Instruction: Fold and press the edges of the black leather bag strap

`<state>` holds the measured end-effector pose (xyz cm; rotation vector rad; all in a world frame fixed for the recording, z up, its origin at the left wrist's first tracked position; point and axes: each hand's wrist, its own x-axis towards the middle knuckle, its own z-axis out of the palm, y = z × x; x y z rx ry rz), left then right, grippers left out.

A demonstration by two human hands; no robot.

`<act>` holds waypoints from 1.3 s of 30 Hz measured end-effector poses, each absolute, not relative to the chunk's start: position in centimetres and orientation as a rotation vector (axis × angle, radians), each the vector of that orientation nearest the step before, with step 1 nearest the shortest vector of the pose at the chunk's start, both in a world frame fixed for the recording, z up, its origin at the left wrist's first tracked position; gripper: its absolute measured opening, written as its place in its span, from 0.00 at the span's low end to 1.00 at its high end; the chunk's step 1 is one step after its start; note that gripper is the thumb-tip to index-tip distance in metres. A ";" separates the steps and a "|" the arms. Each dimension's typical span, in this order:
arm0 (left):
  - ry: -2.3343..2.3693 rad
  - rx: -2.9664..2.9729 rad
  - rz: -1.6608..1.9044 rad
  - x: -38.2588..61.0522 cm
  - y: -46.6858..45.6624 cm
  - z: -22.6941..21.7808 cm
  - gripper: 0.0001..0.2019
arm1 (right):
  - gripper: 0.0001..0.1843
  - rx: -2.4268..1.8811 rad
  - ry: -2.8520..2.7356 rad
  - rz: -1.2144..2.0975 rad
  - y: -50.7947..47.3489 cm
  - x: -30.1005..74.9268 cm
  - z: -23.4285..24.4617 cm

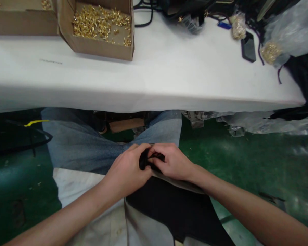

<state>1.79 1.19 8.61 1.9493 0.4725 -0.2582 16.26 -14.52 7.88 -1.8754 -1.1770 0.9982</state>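
Note:
Across my lap lies a dark, sheet-like black piece (174, 201) with a pale edge along its top; whether it is cloth or leather I cannot tell. My left hand (130, 167) grips its upper edge, thumb and fingers curled round a black fold (143, 160). Close against it, my right hand (171, 162) pinches the same black material between thumb and fingers. The fingertips of both hands nearly meet, and any small part between them is hidden.
Ahead is a white-covered table (169, 78). On it stand a cardboard box (105, 51) of small gold-coloured metal parts, another box (23, 25) to its left, a dark rectangular object (248, 48) and clear plastic bags (295, 30). More plastic (259, 123) lies below the table's right side.

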 end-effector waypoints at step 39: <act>0.223 1.446 -0.668 2.5 5.9 1.7 0.09 | 0.13 -1.694 -1.674 1.081 -12.6 17.8 6.0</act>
